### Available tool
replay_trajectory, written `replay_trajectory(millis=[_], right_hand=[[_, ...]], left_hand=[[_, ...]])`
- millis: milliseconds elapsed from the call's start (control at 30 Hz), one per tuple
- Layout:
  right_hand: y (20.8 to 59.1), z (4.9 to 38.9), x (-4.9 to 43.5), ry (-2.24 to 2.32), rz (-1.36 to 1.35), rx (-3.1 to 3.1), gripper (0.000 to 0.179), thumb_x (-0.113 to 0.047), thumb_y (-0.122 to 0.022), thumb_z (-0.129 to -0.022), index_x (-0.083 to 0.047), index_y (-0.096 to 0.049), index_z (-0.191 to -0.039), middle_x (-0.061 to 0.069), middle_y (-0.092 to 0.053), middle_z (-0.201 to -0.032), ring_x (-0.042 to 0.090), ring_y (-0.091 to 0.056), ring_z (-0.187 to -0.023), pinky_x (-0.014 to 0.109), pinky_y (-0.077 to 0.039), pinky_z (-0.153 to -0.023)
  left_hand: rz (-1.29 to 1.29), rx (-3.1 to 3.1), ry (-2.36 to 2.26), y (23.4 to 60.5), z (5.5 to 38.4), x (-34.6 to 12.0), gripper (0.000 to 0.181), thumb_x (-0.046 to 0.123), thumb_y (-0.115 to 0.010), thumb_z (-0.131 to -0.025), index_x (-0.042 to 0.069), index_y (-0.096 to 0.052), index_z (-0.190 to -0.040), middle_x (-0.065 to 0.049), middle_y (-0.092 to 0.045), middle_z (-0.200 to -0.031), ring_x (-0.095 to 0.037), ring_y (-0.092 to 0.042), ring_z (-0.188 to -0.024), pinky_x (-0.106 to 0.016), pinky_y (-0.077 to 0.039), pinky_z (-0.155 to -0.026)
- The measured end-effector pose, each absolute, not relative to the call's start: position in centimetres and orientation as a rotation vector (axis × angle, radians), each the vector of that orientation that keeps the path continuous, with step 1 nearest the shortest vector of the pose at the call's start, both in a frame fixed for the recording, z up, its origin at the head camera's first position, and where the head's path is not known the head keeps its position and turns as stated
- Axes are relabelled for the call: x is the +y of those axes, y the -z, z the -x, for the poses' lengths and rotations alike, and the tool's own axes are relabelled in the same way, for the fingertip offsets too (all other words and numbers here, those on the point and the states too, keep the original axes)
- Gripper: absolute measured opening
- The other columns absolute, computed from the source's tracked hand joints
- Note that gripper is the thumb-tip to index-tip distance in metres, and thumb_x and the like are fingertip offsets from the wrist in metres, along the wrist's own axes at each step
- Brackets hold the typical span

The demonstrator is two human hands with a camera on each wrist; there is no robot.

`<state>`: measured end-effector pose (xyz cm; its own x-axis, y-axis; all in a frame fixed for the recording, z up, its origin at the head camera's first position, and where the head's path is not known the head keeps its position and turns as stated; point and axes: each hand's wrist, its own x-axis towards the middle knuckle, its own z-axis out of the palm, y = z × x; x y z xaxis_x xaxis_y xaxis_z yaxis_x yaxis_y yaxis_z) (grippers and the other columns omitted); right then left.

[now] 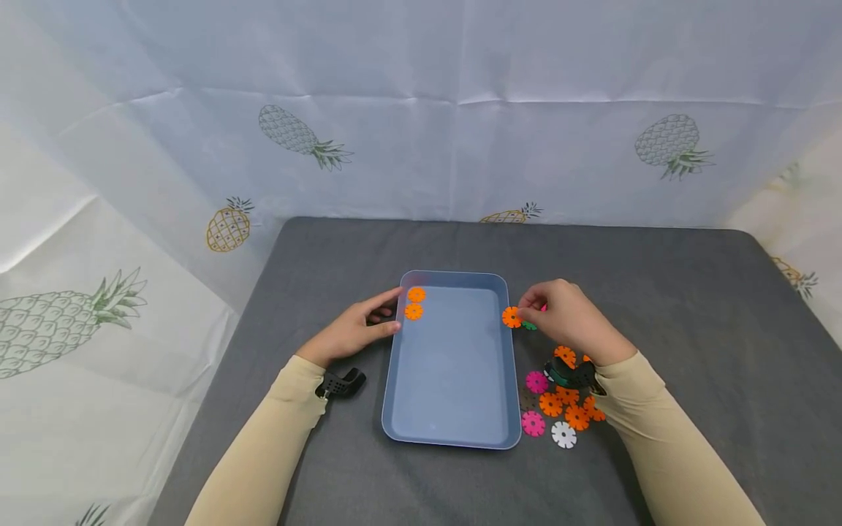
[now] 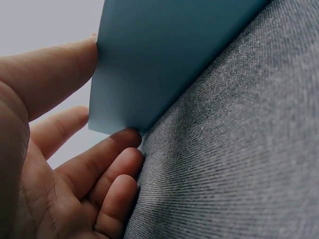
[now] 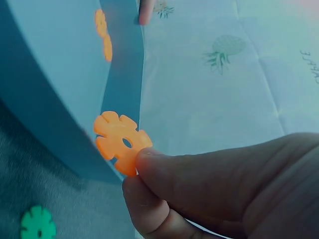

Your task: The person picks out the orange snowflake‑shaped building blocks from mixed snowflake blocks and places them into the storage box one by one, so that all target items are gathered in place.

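Observation:
Between thumb and forefinger, my right hand (image 1: 567, 315) pinches an orange slotted plastic disc (image 3: 115, 139) with a hole in its centre. The disc is at the right rim of a blue-grey rectangular tray (image 1: 454, 365). My left hand (image 1: 355, 329) is at the tray's left side, with its thumb and fingertips against the outer wall and rim in the left wrist view. Inside the tray, two orange discs (image 1: 414, 311) lie in a line near the far left corner. A green disc (image 3: 38, 224) lies on the cloth beside the tray, partly hidden by my right hand in the head view.
Right of the tray lies a loose group of slotted discs, with several orange discs (image 1: 577, 417), pink discs (image 1: 533, 423) and a white disc (image 1: 563, 435). My right wrist hides part of it. Grey cloth (image 1: 684, 329) covers the table, and a pineapple-print curtain (image 1: 421, 161) hangs behind.

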<state>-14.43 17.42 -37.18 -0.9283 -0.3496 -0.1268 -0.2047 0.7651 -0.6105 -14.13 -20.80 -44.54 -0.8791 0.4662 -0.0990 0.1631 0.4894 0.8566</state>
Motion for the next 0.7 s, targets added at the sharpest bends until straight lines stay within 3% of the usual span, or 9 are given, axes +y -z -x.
replay_trajectory(millis=[700], right_hand=[[37.5,15.7,10.8,0.952,0.51,2.662,0.01,-0.011,-0.072,-0.098,-0.006,-0.077,-0.091,0.003,-0.071,-0.084,0.018,-0.056,-0.069,0.031,-0.047,-0.062]], left_hand=[[-0.525,2.41,-1.349,44.2,14.1,-20.7,0.071,0.024,-0.071,-0.103,0.012,-0.038,-0.164,-0.021,-0.052,-0.153,-0.037,-0.052,-0.133,-0.054,-0.043,-0.111]])
